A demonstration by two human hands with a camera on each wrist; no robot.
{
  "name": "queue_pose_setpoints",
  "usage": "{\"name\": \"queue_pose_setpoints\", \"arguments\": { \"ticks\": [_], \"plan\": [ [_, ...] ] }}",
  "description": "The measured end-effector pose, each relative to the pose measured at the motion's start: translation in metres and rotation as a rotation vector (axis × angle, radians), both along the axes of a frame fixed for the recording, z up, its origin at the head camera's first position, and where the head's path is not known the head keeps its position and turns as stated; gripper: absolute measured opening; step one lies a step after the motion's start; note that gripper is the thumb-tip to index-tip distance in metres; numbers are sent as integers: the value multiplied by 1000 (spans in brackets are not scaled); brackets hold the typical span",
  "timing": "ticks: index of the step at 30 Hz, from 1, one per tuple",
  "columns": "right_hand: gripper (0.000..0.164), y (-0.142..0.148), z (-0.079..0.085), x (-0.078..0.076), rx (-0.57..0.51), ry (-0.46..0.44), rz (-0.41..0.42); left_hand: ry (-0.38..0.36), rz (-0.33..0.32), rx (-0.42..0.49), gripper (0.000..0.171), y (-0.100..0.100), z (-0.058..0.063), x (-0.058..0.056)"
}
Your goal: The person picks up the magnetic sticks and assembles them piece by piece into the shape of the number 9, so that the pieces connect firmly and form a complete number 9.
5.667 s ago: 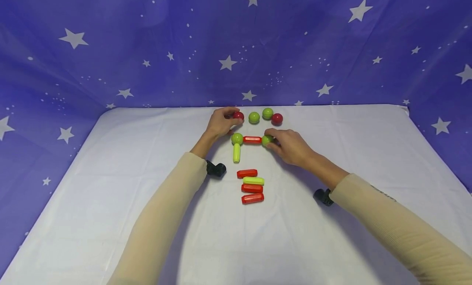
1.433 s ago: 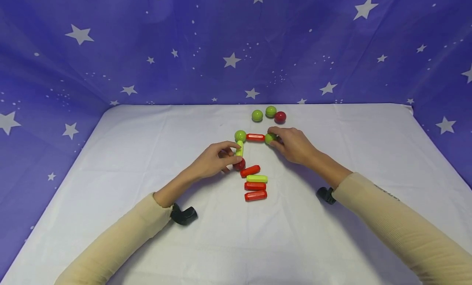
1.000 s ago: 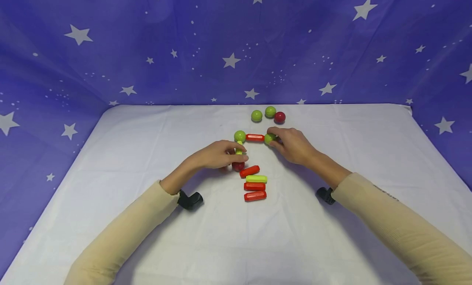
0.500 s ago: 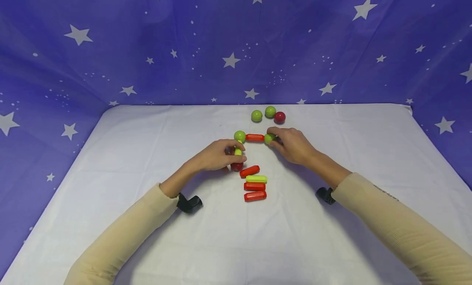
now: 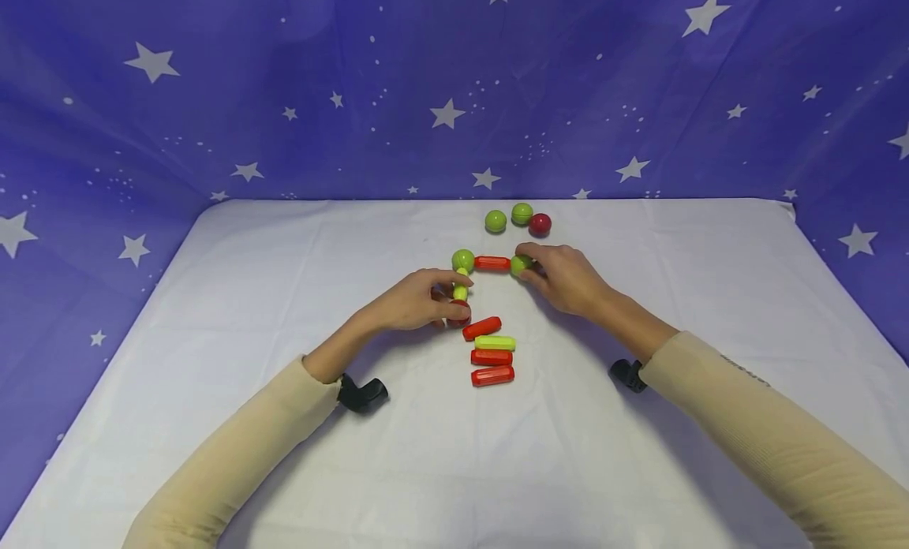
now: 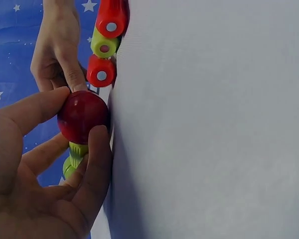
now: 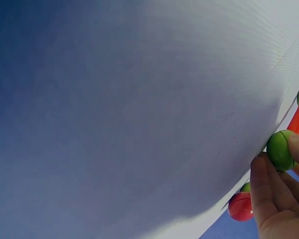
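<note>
My left hand (image 5: 413,300) pinches a red ball (image 6: 83,114) between thumb and fingers. The ball sits at the near end of a yellow-green toy rod (image 5: 461,287), whose far end meets a green corner ball (image 5: 463,260). From that corner a red rod (image 5: 492,263) runs right to a second green ball (image 7: 279,151). My right hand (image 5: 566,281) holds this second ball between thumb and fingers. Together the pieces make an angled chain on the table. In the head view, my left fingers partly cover the red ball and the yellow-green rod.
Nearer me lie several loose rods: a slanted red one (image 5: 482,328), a yellow-green one (image 5: 495,343) and red ones (image 5: 491,357) below. Two green balls (image 5: 495,222) and a red ball (image 5: 540,225) stand at the back of the white-covered table (image 5: 284,257), before a starry blue cloth (image 5: 398,84).
My left hand has brought the red ball from the back row to the yellow-green rod's near end. Over the last second its fingers have shifted slightly there. My right hand has kept its hold.
</note>
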State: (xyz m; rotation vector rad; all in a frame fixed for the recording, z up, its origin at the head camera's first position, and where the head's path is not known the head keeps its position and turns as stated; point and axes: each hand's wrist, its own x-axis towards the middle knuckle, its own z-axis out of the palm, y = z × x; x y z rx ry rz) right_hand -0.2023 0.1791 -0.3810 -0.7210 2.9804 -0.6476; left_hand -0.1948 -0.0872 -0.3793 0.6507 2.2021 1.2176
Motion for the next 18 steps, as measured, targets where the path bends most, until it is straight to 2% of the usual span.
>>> {"name": "queue_pose_setpoints", "arguments": {
  "ticks": [11, 18],
  "plan": [
    [37, -1, 3, -1, 1, -35, -11, 19, 32, 7, 49, 1, -2, 2],
    [37, -1, 3, -3, -1, -25, -15, 19, 45, 20, 49, 1, -4, 2]
  ]
}}
